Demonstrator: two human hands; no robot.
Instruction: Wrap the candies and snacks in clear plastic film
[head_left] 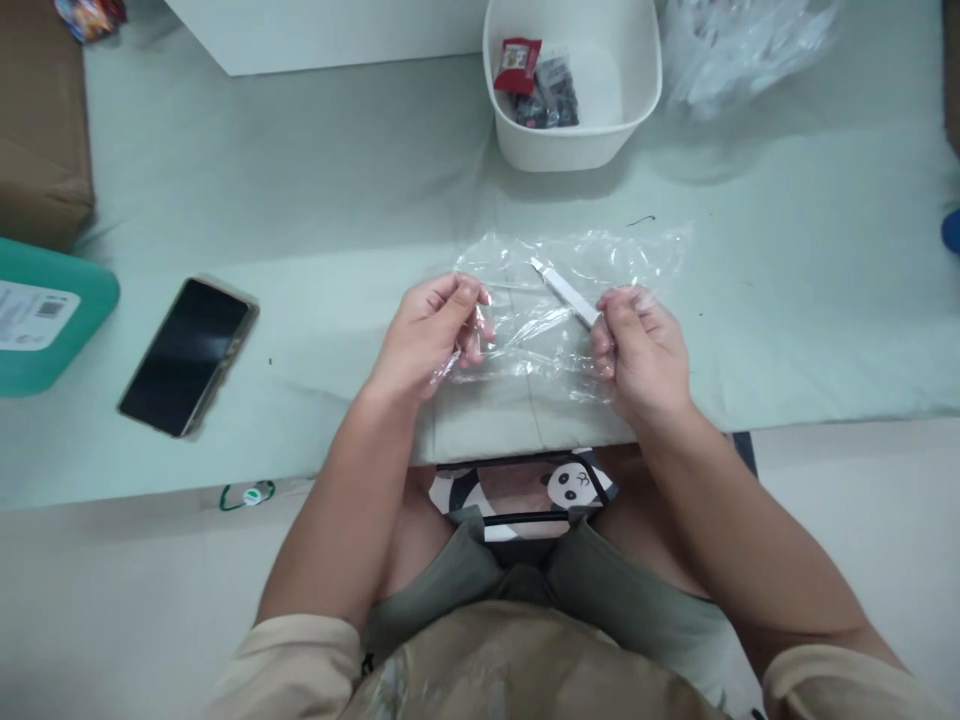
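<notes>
A clear plastic bag (536, 330) is spread between my hands just over the near part of the table. My left hand (439, 330) is closed, pinching the bag's left side between thumb and fingers. On the other side my right hand (641, 345) is closed on the bag's right end. A slim white stick-like thing with a narrow pointed tip, perhaps a small cutter (566, 292), slants across the bag and meets my right fingertips. Whether those fingers grip it too, or it only lies against the bag, I cannot tell.
Beyond the bag stands a white bin (555, 150) with small packets (517, 65) in it, beside crumpled clear plastic (739, 55). To the left lie a phone (187, 355), a green container (60, 320) and a cardboard box (45, 130). A white panel (337, 35) is at the back.
</notes>
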